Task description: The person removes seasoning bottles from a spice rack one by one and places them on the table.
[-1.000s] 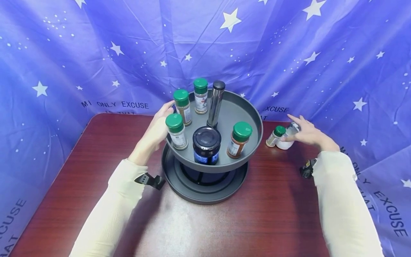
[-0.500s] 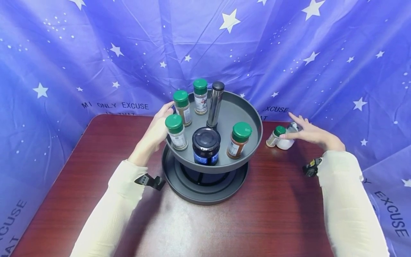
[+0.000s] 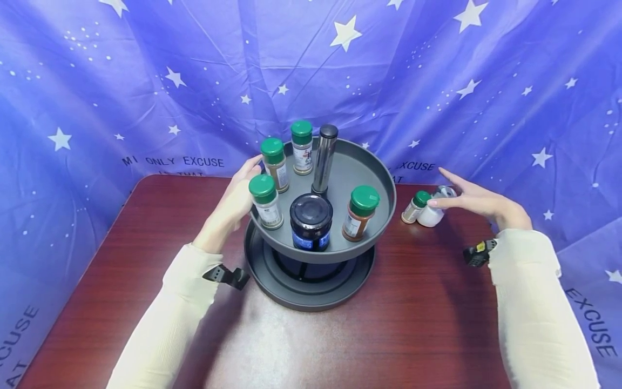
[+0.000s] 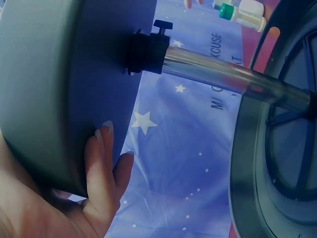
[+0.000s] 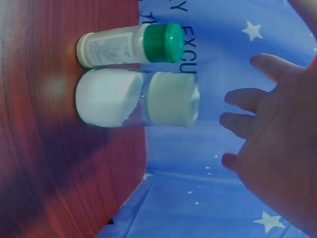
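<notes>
In the head view, my left hand (image 3: 239,195) holds the left side of the upper tray of a grey two-tier spice rack (image 3: 335,254). Its fingertips lie against the tray's underside in the left wrist view; the thumb is hard to make out. My right hand (image 3: 486,204), fingers spread, is beside a clear-topped jar of white powder (image 5: 109,98). In the right wrist view a gap separates the fingers from this jar. A green-capped spice bottle (image 3: 415,208) stands close against the jar on the table.
The upper tray carries green-capped spice bottles, including one with red-brown spice (image 3: 360,213), and a black-lidded dark jar (image 3: 311,221). A metal post (image 3: 324,159) rises from it. A starry blue curtain (image 3: 194,65) hangs behind the reddish wooden table (image 3: 389,335).
My right hand has drawn back to the right, off the jar of white powder, its fingers spreading. My left hand stays at the upper tray.
</notes>
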`<state>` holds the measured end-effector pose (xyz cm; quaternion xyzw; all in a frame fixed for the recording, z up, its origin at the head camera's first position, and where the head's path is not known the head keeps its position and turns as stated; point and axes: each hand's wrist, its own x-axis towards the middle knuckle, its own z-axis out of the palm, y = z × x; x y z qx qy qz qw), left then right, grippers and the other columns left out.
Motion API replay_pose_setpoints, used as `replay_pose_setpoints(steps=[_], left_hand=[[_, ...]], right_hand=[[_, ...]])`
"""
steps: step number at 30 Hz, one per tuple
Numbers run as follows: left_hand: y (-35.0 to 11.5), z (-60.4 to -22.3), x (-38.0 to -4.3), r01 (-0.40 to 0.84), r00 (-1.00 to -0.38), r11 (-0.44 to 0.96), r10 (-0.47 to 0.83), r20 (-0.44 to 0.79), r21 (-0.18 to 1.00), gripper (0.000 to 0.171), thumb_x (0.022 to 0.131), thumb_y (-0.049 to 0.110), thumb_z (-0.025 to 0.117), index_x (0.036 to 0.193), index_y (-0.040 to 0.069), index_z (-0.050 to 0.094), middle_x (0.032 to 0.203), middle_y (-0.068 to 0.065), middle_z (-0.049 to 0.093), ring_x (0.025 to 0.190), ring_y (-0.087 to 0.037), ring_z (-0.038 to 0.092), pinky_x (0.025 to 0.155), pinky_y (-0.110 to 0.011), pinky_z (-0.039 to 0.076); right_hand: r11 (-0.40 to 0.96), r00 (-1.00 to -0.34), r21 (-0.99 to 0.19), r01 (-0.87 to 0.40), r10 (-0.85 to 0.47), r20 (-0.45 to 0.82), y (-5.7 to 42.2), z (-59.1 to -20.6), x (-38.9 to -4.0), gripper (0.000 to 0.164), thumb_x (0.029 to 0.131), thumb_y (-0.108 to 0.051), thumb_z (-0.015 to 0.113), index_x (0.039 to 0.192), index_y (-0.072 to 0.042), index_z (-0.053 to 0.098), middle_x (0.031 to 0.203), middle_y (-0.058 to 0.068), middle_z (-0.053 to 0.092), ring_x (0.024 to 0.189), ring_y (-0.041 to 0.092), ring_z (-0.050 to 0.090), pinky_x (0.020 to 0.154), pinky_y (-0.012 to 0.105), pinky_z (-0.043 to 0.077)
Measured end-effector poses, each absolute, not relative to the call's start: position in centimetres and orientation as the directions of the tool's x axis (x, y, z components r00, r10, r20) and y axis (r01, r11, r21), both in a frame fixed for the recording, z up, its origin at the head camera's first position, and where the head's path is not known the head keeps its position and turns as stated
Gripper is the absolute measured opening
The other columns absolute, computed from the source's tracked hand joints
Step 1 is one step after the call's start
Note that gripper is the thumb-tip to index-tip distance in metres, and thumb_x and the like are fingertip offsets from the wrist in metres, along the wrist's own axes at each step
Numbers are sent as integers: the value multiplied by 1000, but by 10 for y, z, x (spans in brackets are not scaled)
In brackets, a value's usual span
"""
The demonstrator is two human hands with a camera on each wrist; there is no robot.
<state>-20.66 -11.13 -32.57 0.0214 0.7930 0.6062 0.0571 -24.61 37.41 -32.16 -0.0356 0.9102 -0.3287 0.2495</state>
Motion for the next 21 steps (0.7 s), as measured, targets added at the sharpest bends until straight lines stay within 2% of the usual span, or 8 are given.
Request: replay_pose_setpoints(steps=[6,14,21], left_hand=[[-112,-325,-206,-42,-992,260,103,-71,965,49,107,34,25,156,30,27,164,1,24,152,-23,19,122,-54,19],[-111,-325,-205,-37,-992,263,109,-68,964,49,107,34,25,156,30,27,164,1,24,152,-23,19,122,-55,20],[-111,-325,-205,-43,-992,263,106,-73,964,49,107,34,25,156,30,27,164,0,24,152,-24,19,122,-56,20]], right_hand=[[757,-880,-652,49,-275,-386,371,-309,-248,93,96,-38,61,156,-40,-10,166,9,-15,151,46,-8,106,80,9],[767,-897,-639,-52,-317,-308,362,-283,-245,87,97,-33,61,159,-35,0,166,17,8,151,46,7,109,76,14],[753,-902,-653,-81,-335,-274,350,-258,-241,84,97,-31,61,156,-44,2,165,15,16,149,44,19,112,68,22]])
